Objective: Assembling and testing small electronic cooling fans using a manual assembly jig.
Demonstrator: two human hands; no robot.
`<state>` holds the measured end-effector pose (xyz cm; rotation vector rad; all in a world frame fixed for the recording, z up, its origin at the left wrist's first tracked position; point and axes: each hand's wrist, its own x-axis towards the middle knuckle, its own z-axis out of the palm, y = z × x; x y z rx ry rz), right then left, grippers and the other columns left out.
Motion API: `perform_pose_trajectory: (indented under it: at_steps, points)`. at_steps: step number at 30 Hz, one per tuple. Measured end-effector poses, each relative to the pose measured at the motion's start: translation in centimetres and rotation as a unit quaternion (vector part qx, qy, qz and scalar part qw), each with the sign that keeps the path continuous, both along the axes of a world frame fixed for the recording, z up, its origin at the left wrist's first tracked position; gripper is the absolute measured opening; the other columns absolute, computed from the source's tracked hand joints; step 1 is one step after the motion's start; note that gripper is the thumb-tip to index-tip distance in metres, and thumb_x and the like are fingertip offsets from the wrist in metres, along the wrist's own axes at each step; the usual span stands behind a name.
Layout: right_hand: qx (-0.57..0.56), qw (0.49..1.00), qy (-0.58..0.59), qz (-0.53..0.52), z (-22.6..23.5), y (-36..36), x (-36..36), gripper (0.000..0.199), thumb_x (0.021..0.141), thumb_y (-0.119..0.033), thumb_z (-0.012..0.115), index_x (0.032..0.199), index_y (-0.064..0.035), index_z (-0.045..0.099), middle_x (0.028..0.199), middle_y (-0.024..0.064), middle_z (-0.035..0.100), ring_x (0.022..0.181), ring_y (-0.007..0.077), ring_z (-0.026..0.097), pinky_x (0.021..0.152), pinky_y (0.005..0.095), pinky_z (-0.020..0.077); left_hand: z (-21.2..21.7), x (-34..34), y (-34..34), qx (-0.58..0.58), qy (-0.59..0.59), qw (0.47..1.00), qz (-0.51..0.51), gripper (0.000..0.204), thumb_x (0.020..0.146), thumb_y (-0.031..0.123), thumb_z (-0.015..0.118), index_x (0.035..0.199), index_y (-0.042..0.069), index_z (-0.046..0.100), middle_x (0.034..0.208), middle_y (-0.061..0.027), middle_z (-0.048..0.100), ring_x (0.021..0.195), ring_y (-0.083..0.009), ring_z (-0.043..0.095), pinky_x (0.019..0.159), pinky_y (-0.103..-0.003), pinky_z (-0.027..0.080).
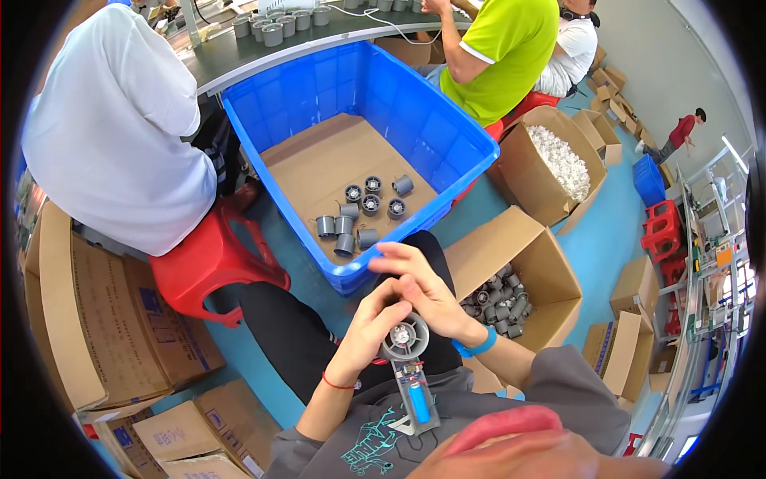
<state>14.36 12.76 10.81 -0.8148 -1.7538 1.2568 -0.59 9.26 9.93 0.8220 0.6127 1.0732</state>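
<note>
My left hand (369, 321) is closed round the side of a small handheld fan (405, 337) with a round grey housing. Its handle points down toward my shirt and lies uncovered, showing a small circuit board and a blue cylindrical battery (419, 403). Over the top of the housing arches my right hand (431, 291), fingers stretched out and apart, its thumb touching the left hand's fingers. What lies under the two hands is hidden. Just beyond them stands a large blue bin (351, 275) lined with cardboard, with several grey cylindrical fan housings (371, 205) in it.
An open carton (550, 307) of grey housings stands at my right, with a carton of white parts (562, 164) behind it. Two people sit at the workbench (231, 60) ahead, one on a red stool (199, 267). More cartons (120, 319) stack at the left.
</note>
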Motion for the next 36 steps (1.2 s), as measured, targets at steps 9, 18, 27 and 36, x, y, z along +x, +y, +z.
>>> perform_pose_trajectory:
  at_steps: [9, 18, 27, 36]
  points:
    - [-0.391, 0.902, 0.058, 0.172, 1.8, -4.1, 1.9, 0.044, 0.1, -0.044, 0.043, 0.108, -0.0012, 0.049, 0.083, 0.0052, 0.055, 0.071, 0.0124, 0.057, 0.066, 0.0257, 0.0497, 2.7, -0.2, 1.7, 0.19, 0.272, 0.923, 0.196, 0.014, 0.092, 0.01, 0.052, 0.083, 0.006, 0.043, 0.082, -0.0003, 0.043, 0.073, -0.0081, 0.04, 0.067, -0.023, 0.038]
    - [0.172, 0.931, 0.302, -0.108, 13.6, -2.5, 7.5, 0.012, 0.087, -0.01, 0.056, 0.077, -0.0058, 0.052, 0.063, 0.0033, 0.051, 0.052, 0.0189, 0.048, 0.055, 0.0272, 0.0416, 0.5, -6.9, 1.3, -0.006, 0.161, 0.932, 0.324, 0.049, 0.102, 0.048, 0.026, 0.071, 0.012, 0.033, 0.064, -0.0042, 0.042, 0.057, -0.0172, 0.055, 0.057, -0.03, 0.049]
    - [0.573, 0.771, 0.276, -0.008, 15.6, -0.8, 8.9, 0.034, 0.081, -0.037, 0.069, 0.096, -0.0123, 0.052, 0.079, -0.0003, 0.057, 0.071, 0.017, 0.056, 0.056, 0.0269, 0.0393, -13.5, -12.1, -1.9, -0.231, 0.211, 0.873, 0.373, 0.055, 0.097, 0.059, 0.033, 0.066, 0.013, 0.037, 0.054, -0.005, 0.046, 0.041, -0.0181, 0.054, 0.041, -0.027, 0.045]
    - [0.299, 0.841, 0.443, -0.089, 16.5, -0.3, 6.5, 0.043, 0.077, -0.04, 0.073, 0.099, -0.0076, 0.057, 0.069, -0.0035, 0.054, 0.051, 0.0071, 0.047, 0.058, 0.0192, 0.0403, -15.9, -12.9, -2.1, -0.205, 0.16, 0.869, 0.42, 0.056, 0.099, 0.057, 0.029, 0.068, 0.011, 0.037, 0.059, -0.0098, 0.053, 0.04, -0.0168, 0.054, 0.034, -0.023, 0.042]
